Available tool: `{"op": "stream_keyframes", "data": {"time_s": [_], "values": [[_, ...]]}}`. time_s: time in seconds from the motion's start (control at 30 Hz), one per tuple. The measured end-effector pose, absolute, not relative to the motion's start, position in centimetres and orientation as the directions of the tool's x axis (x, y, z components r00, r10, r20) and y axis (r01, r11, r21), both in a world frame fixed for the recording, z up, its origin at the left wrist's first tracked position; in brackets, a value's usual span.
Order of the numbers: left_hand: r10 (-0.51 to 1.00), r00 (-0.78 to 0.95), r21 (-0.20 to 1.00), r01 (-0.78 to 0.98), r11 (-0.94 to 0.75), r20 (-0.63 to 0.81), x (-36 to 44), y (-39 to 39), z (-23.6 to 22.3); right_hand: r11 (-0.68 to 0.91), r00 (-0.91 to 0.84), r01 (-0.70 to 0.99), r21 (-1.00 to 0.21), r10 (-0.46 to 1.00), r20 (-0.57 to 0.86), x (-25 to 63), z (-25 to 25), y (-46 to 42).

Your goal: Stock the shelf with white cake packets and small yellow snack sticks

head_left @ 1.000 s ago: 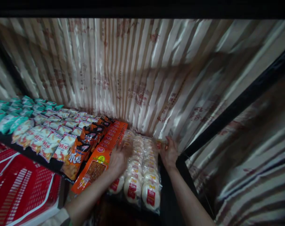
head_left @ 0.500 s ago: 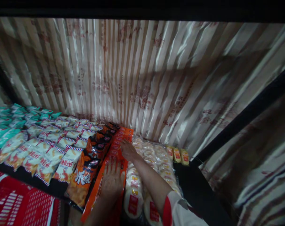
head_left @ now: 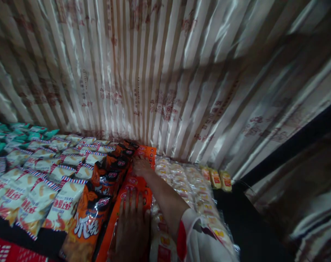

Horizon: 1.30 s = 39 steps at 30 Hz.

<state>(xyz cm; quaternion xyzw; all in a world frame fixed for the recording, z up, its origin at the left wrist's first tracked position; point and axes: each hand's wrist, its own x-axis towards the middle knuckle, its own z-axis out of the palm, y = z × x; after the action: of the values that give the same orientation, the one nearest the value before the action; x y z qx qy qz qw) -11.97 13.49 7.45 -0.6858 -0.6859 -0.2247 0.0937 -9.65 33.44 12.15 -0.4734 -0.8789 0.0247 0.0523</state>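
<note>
A row of overlapping orange snack packets (head_left: 126,183) runs from the front edge back to the curtain. My left hand (head_left: 133,222) lies palm down on the near part of the row, fingers stretched out. Farther back my right hand (head_left: 142,165) rests on the same row, with its fingers extended and partly in shadow. Left of the row stand black-and-orange snack bags (head_left: 86,222), one behind another. To the right, under my right forearm, are clear-wrapped round white crackers (head_left: 178,178) with red and yellow labels.
White snack bags (head_left: 60,205) and teal bags (head_left: 23,131) fill the left side. Small yellow packs (head_left: 216,179) stand at the back right on the black shelf (head_left: 244,218). A striped curtain (head_left: 165,80) hangs behind, and a red basket (head_left: 15,251) is at lower left.
The view has come closer and the dark bar overhead has left the picture. My right hand has shifted slightly left along the orange packets; my left hand stays flat on them.
</note>
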Motion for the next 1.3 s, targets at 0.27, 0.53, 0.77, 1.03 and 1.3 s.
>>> {"op": "stream_keyframes", "data": {"time_s": [0.27,0.53,0.77,1.03,1.3], "values": [[0.868,0.019,0.071,0.996,-0.062,0.496,-12.4,13.8,7.1,0.524,-0.523,0.845,-0.109,0.852,0.040,-9.4,12.5,34.8],[0.834,0.069,-0.007,0.997,-0.077,0.548,-12.6,13.9,7.0,0.542,-0.532,0.813,-0.213,0.840,0.110,-9.0,11.9,35.6],[0.836,0.036,0.014,0.999,-0.053,0.547,-12.9,14.2,6.7,0.615,-0.553,0.754,-0.232,0.784,0.281,-7.3,13.1,35.3],[0.876,0.059,0.007,0.997,-0.071,0.479,-13.2,14.2,7.1,0.652,-0.515,0.699,-0.293,0.744,0.426,0.2,17.5,31.6],[0.926,0.101,0.061,0.989,-0.132,0.365,-13.1,13.2,9.4,0.437,-0.173,0.710,-0.552,0.868,0.466,12.7,19.3,25.1]]}}
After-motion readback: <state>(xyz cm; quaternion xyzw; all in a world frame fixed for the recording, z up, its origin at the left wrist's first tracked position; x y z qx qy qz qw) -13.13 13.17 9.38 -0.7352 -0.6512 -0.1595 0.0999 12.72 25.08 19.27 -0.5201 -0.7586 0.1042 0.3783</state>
